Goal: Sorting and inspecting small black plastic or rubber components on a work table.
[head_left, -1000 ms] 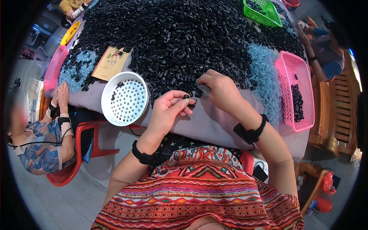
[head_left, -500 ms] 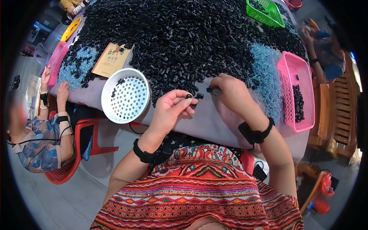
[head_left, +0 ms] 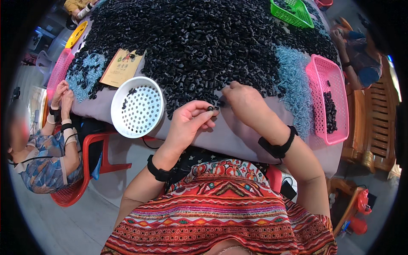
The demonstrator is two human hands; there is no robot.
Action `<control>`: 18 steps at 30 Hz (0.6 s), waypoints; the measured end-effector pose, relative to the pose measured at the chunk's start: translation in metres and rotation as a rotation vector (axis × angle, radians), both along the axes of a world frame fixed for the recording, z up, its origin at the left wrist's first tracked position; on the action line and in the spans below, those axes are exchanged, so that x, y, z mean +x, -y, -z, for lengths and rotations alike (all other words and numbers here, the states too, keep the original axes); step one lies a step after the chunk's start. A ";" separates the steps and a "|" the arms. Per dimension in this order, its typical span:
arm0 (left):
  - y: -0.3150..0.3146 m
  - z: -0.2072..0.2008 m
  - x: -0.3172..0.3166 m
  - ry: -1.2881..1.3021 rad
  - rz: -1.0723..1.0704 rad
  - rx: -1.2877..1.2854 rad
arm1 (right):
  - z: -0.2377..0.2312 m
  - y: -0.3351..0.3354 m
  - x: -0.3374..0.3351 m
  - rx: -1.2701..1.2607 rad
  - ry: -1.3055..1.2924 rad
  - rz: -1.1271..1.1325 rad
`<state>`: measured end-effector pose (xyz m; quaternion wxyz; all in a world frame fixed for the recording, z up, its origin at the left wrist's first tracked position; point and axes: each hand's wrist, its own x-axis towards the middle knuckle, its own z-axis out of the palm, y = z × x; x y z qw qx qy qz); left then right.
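My left hand [head_left: 189, 119] pinches a small black ring-like plastic part [head_left: 210, 109] between thumb and fingertips, above the table's near edge. My right hand [head_left: 248, 104] is close beside it, knuckles up and fingers curled down. Another small black part [head_left: 221, 103] lies by the right fingertips, between the two hands. What the right fingers grip is hidden beneath the hand. Just beyond both hands spreads a large heap of small black plastic parts [head_left: 204, 51].
A white perforated bowl [head_left: 158, 118] stands left, a booklet [head_left: 121, 70] behind it. Clear bluish pieces [head_left: 292, 85] lie right, beside a pink basket [head_left: 343, 106] holding black parts. A green basket [head_left: 293, 18] stands far right. Co-workers sit left [head_left: 53, 165] and right [head_left: 361, 55].
My right hand has moved left, closer to my left hand, and now partly covers the gap between them. The left hand still pinches its black part. The left co-worker's hands have come together.
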<state>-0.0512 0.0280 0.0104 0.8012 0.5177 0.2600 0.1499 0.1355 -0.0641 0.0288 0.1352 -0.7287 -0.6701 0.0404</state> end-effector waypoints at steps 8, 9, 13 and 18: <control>0.005 -0.001 0.004 -0.016 0.054 0.007 | -0.016 0.015 0.011 -0.035 -0.810 0.193; 0.007 -0.001 0.007 -0.011 0.070 -0.017 | -0.016 0.018 0.008 -0.032 -0.808 0.194; 0.009 0.002 0.014 0.034 0.128 -0.026 | -0.017 0.029 -0.011 0.049 -1.246 0.152; 0.013 -0.006 0.020 0.036 0.125 -0.015 | 0.003 0.040 -0.011 0.185 -1.226 0.224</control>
